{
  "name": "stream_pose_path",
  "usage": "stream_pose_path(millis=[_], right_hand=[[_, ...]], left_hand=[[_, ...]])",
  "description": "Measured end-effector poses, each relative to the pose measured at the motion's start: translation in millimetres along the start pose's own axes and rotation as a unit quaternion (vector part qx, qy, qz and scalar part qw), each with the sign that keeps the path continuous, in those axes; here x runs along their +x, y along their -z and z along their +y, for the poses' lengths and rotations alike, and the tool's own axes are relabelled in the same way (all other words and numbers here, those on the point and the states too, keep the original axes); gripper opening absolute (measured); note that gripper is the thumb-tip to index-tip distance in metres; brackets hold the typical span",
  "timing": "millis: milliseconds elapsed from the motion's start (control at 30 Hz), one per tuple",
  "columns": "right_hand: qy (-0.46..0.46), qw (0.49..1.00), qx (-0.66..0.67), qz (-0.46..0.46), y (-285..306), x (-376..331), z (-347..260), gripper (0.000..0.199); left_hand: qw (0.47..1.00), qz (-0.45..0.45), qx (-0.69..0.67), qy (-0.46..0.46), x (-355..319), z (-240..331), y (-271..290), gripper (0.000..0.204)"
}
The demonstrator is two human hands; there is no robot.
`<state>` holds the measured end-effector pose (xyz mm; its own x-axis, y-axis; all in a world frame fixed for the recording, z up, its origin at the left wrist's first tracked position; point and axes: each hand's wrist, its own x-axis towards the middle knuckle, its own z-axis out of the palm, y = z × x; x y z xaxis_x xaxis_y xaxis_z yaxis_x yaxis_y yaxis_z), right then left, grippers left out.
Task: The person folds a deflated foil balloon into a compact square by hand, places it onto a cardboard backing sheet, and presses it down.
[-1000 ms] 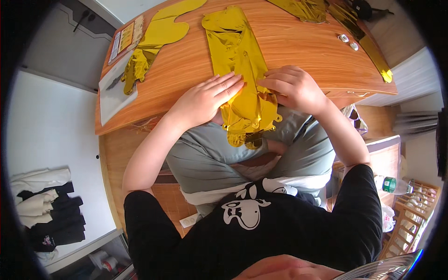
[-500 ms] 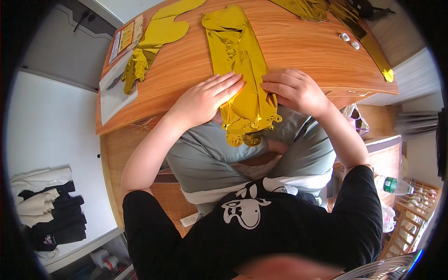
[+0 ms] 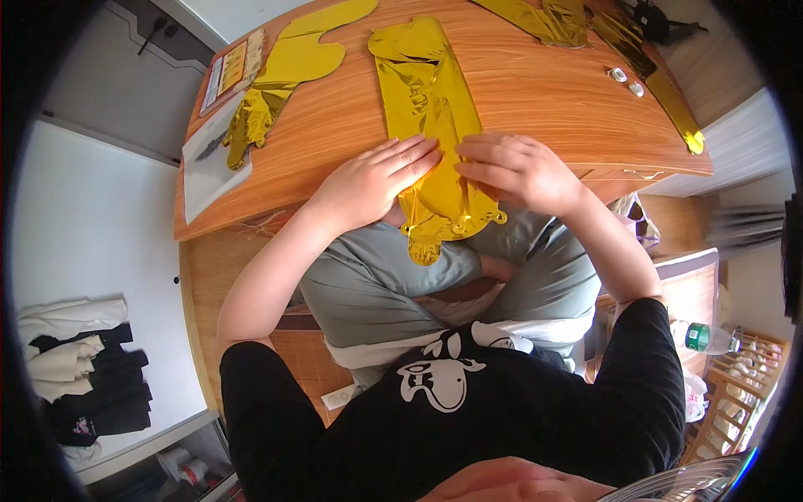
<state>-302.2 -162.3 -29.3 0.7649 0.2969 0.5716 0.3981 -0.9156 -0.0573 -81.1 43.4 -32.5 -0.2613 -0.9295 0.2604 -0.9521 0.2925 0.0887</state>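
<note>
While the gold foil balloon is spread lengthwise on the wooden table, its near end is pressed flat under the open left hand and right hand, apparently to keep it smooth.

A foil balloon lay flat on the table, its near end overhanging the edge; another balloon lay to its left.
</note>
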Motion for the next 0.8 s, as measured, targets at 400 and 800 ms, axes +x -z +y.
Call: stream_pose_path(millis=[400, 800], right_hand=[[-0.124, 0.978, 0.155, -0.061, -7.0, -2.1, 6.6, 0.045], [-0.345, 0.87, 0.345, -0.078, -8.6, 32.7, 43.4, 0.029]], left_hand=[[0.998, -0.015, -0.059, 0.002, 1.4, -5.7, 4.1, 0.059], [0.886, 0.027, -0.354, 0.298, 26.5, 2.3, 24.6, 0.041]])
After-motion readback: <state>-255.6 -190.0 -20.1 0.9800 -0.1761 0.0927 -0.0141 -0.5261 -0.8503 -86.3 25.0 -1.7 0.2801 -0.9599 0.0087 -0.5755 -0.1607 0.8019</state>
